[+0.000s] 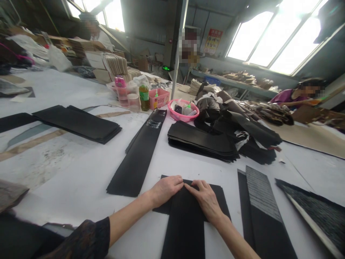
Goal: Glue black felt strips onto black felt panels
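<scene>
My left hand (167, 187) and my right hand (206, 199) meet at the far end of a long black strip (184, 226) that lies over a wider black sheet (219, 194) on the white table (81, 180). The left hand's fingers are curled down onto the strip's top edge, pinching it. The right hand lies on the strip with its fingers pressed together, fingertips touching the same edge.
Another long black strip (140, 154) lies to the left, stacks of black sheets (81, 122) (202, 140) lie beyond, and textured strips (261, 212) to the right. A pink bowl (183, 109), bottles (144, 97) and a pink basket (159, 98) stand farther back. A seated person (296, 94) works at the right.
</scene>
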Demonstrator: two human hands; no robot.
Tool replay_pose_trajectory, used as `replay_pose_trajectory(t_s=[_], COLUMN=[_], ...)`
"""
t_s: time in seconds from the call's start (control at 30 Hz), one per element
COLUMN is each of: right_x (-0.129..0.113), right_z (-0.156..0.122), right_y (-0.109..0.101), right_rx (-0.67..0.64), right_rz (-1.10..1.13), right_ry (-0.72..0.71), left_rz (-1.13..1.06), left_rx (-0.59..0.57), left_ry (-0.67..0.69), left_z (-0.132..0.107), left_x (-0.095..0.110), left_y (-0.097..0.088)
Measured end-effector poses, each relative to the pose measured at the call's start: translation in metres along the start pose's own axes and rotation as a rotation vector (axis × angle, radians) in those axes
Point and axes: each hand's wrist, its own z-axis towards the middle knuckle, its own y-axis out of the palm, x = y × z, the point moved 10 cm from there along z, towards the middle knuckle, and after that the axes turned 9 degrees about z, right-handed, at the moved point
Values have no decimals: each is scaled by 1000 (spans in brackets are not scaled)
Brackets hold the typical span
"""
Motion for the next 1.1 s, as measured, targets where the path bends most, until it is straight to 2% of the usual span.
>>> replay_pose_trajectory(t_s=[0.37, 0.57, 0.87, 1.1], right_x=[0, -4, -6, -8], right_z=[0, 1, 1, 1], right_y=[3, 1, -2, 4], right_rx=[3, 4, 17, -13], right_rz=[-24, -15, 9, -5], right_ry=[-5, -13, -11, -31], left_rz=[180, 391, 303, 322], left_rx=[2, -18, -80, -132], left_ry=[83, 113, 120, 107], left_z=[-9, -13, -4, 0], left_x=[5, 13, 21, 27], left_y=[-2, 1, -5, 10])
